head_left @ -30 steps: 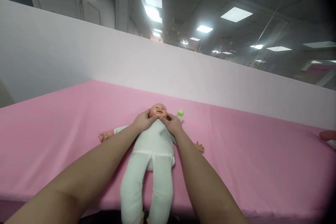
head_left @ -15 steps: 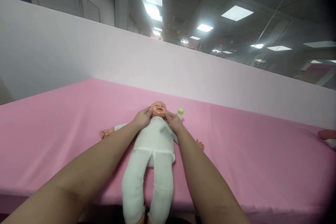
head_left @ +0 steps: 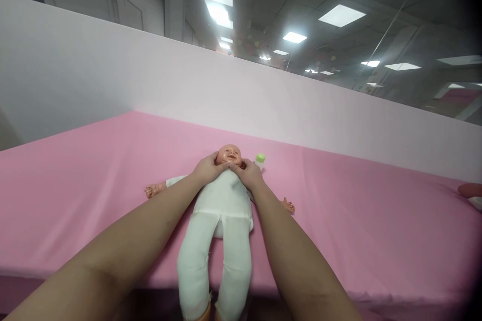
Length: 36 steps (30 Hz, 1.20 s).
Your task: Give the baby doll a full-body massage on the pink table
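A baby doll [head_left: 223, 198] in white clothes lies on its back, its head away from me and its legs toward the near edge. My left hand [head_left: 208, 168] is wrapped round the left side of the doll's head, with the thumb laid under the chin. From the other side, my right hand [head_left: 250, 174] cups the head and jaw, its thumb also at the chin. The fingers of both hands are partly hidden behind the head. The doll's arms stretch out to either side, beneath my forearms. Close to my right hand is a small bottle with a green cap [head_left: 260, 158].
Pink cloth [head_left: 339, 220] covers the padded table under the doll. A white low wall [head_left: 244, 95] runs along the back, with glass above it to the right. At the far right edge, part of a reddish and white object [head_left: 470, 190] shows.
Both thumbs have moved inward from the doll's cheeks to below its chin, now nearly meeting. The doll's head appears slightly turned, and the view has shifted a little.
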Available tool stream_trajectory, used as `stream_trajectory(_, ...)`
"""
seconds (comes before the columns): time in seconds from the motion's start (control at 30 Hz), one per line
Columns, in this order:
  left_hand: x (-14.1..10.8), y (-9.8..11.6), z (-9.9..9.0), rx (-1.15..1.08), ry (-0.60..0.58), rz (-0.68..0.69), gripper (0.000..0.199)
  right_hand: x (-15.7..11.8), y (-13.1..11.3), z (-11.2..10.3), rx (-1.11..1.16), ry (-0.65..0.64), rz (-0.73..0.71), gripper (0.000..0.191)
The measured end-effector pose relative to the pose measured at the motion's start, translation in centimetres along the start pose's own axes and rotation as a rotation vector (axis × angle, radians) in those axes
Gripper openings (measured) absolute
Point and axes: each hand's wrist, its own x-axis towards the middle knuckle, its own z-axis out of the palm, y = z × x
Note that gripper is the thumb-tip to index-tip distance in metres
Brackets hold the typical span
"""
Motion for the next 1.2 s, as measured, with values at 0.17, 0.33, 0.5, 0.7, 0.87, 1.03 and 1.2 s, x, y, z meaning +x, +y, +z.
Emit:
stream_trajectory(0.17,0.1,-0.2,0.1,-0.008,-0.006,-0.004,0.070,0.1,0.1,0.0,0.039,-0.002,0.007,0.060)
stream_trajectory(0.33,0.1,-0.3,0.1,-0.030,-0.002,-0.022,0.065,0.2,0.3,0.1,0.061,-0.012,-0.019,0.050)
stream_trajectory(0.5,0.3,-0.6,0.1,-0.130,0.002,-0.003,0.055,0.4,0.8,0.2,0.139,-0.032,-0.101,0.044)
stream_trajectory(0.7,1.5,-2.3,1.2,-0.293,0.063,0.006,0.054,1.4,2.2,1.0,0.259,0.014,-0.067,0.050)
stream_trajectory(0.87,1.7,-2.8,1.3,-0.251,0.079,0.019,0.056,1.7,2.6,1.2,0.292,0.011,-0.028,0.050)
stream_trajectory(1.03,0.5,-0.9,0.3,-0.102,0.014,0.019,0.064,0.6,1.0,0.4,0.181,-0.020,-0.023,0.057)
stream_trajectory(1.2,-0.2,0.4,0.0,-0.038,-0.010,-0.034,0.074,-0.1,0.0,0.0,0.115,-0.002,0.038,0.073)
